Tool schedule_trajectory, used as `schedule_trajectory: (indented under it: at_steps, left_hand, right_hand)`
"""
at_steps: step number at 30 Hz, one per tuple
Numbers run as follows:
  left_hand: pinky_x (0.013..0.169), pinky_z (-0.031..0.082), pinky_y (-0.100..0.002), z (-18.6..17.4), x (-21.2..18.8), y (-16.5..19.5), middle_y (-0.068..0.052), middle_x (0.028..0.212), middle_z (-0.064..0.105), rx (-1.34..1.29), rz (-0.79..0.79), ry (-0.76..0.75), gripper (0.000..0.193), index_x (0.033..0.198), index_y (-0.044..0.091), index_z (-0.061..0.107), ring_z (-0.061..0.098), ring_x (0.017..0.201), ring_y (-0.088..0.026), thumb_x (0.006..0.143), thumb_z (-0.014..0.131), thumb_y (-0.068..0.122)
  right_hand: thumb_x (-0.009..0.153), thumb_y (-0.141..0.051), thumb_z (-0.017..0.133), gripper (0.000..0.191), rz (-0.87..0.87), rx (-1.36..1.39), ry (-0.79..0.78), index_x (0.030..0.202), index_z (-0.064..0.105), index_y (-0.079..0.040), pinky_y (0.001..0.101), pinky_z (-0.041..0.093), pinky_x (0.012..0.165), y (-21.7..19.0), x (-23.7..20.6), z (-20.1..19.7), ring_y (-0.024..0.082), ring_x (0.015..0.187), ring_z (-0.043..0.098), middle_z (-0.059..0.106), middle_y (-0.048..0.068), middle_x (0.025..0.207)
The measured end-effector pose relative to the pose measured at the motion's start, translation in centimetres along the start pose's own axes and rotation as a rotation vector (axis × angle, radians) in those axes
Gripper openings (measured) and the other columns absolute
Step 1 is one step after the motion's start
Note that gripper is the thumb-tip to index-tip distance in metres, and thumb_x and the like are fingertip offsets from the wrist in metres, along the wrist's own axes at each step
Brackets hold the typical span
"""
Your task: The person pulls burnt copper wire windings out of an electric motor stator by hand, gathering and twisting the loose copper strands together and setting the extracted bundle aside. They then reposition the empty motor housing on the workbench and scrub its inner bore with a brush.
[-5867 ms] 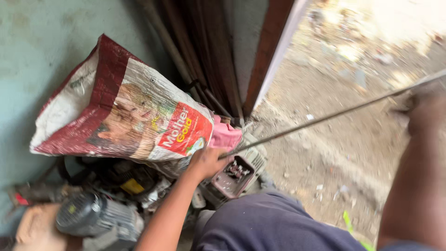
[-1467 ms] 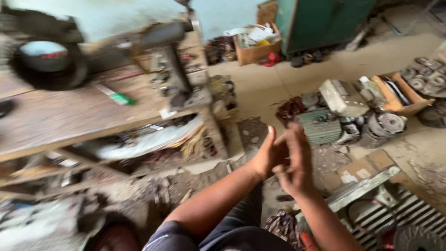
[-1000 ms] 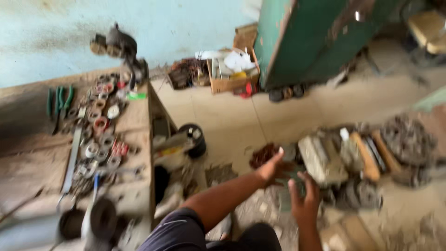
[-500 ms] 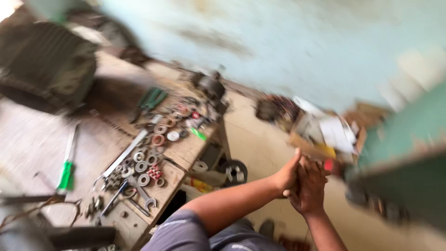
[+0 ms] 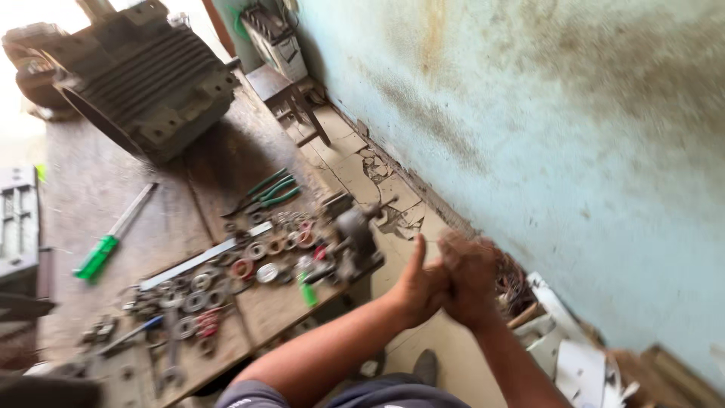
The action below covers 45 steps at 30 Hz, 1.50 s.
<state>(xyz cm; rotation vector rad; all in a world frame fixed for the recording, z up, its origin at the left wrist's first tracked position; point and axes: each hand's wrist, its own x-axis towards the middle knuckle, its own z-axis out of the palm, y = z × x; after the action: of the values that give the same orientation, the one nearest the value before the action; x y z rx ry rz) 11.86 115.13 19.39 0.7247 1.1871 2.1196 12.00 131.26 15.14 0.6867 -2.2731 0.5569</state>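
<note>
My left hand and right hand are pressed together palm to palm in front of me, just off the near right corner of the wooden workbench, above the cracked tiled floor. Fingers of both lie flat against the other hand, left thumb sticking up; nothing visible between the palms, though motion blur means I cannot tell for sure if something small is trapped there. Neither hand touches the workbench. Nearest to my hands, on the workbench's right edge, sits a small bench vise, near my left wrist but apart from it. Just left of the vise lies a scatter of bearings and washers, with a small green marker-like piece at the bench edge. A long metal ruler lies diagonally through that scatter. Farther back on the workbench are green-handled pliers, and toward its left a green-handled screwdriver. At the far end of the workbench stands a big ribbed motor housing. Beyond the workbench, by the pale blue wall, stands a small wooden stool. Below my right hand, against the wall, is a pile of scraps and white sheets.
</note>
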Motion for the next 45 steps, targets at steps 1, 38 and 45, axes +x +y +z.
schedule_trajectory:
  at_steps: [1, 38, 45]
  left_hand:
    - [0.128, 0.002, -0.056, -0.6, 1.4, 0.8, -0.014, 0.171, 0.032, -0.054, -0.017, -0.03, 0.11, 0.164, 0.013, 0.029, 0.025, 0.161, -0.033, 0.089, 0.025, 0.094]
    - [0.079, 0.058, -0.031, -54.1, 23.0, 25.6, -0.005, 0.113, 0.066, 0.289, -0.02, 1.147, 0.042, 0.128, 0.008, 0.062, 0.066, 0.091, -0.014, 0.086, 0.068, 0.007]
    - [0.084, 0.057, -0.031, -69.3, 25.1, 27.5, -0.004, 0.126, 0.07, 0.201, -0.01, 1.351, 0.042, 0.129, 0.009, 0.061, 0.068, 0.102, -0.013, 0.09, 0.07, 0.022]
  right_hand:
    - [0.094, -0.049, 0.061, 0.072, 0.134, 0.038, 0.044, 0.149, 0.049, -0.004, 0.0581, 0.026, 0.12, 4.0, 0.0, 0.1, 0.038, 0.138, 0.05, 0.055, 0.02, 0.149]
    - [0.088, -0.025, 0.076, 0.043, -0.422, 1.113, -0.72, 0.125, 0.064, -0.006, 0.0423, 0.051, 0.099, 30.8, 58.1, 41.8, 0.033, 0.121, 0.064, 0.066, 0.014, 0.13]
    - [0.088, -0.03, 0.075, 0.043, -0.418, 1.026, -0.836, 0.123, 0.065, -0.007, 0.0426, 0.051, 0.099, 28.6, 70.7, 56.1, 0.033, 0.12, 0.064, 0.066, 0.013, 0.126]
